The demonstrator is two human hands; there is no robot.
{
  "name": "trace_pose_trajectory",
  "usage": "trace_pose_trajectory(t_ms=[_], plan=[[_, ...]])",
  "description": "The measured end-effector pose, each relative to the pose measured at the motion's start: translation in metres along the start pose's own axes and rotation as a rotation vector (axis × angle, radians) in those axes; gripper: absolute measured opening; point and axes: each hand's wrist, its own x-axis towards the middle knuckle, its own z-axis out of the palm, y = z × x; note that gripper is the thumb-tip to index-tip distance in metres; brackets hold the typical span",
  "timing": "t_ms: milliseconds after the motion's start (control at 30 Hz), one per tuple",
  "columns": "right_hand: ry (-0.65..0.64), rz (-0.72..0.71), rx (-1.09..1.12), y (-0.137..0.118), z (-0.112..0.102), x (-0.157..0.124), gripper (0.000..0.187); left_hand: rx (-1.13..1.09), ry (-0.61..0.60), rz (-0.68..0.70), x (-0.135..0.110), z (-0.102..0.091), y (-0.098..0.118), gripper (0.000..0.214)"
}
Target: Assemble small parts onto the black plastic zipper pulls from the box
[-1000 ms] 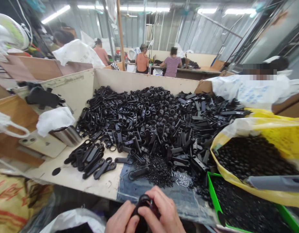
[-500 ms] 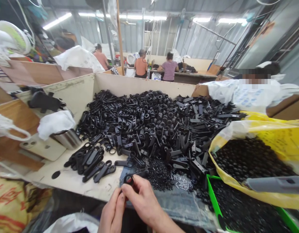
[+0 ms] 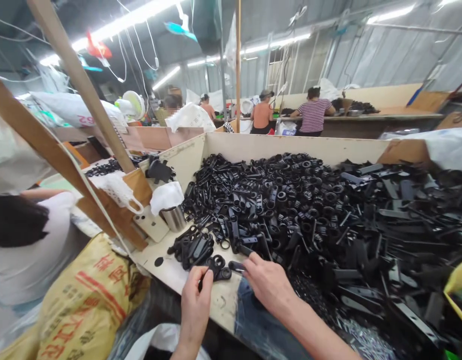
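Note:
My left hand [image 3: 195, 295] rests at the near edge of the work table, fingers pinched on a black plastic part [image 3: 202, 278] beside a small group of flat black ring-ended parts [image 3: 217, 266]. My right hand [image 3: 269, 280] reaches over the table edge, fingers curled over another black ring-ended part [image 3: 236, 266] at the foot of the big heap of black plastic pieces [image 3: 302, 210]. A neat cluster of finished-looking black parts [image 3: 191, 247] lies just beyond my left hand.
The heap fills a walled wooden bin [image 3: 276, 145]. A steel cup [image 3: 174, 218] with a white cloth stands at its left corner. A yellow printed sack [image 3: 84, 300] and a seated person [image 3: 24, 240] are at my left. Other workers sit at a far bench.
The view has swung left. My hands, which were together on one black part below the table edge, have separated and moved up onto the table beside the small group of parts.

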Motion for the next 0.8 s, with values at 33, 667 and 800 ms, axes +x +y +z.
trace_pose_trajectory(t_ms=[33,667,800], plan=[[-0.015,0.011,-0.013,-0.005,0.005,0.006,0.018,0.043,0.019,0.031,0.005,0.0,-0.001,0.028],[0.118,0.146,0.782,0.018,-0.005,-0.085,0.049,-0.568,-0.542,-0.385,-0.033,0.022,0.02,0.046],[-0.056,-0.211,0.672,0.009,-0.019,-0.12,0.027,-0.896,-1.077,-0.885,-0.069,0.038,0.026,0.072]])
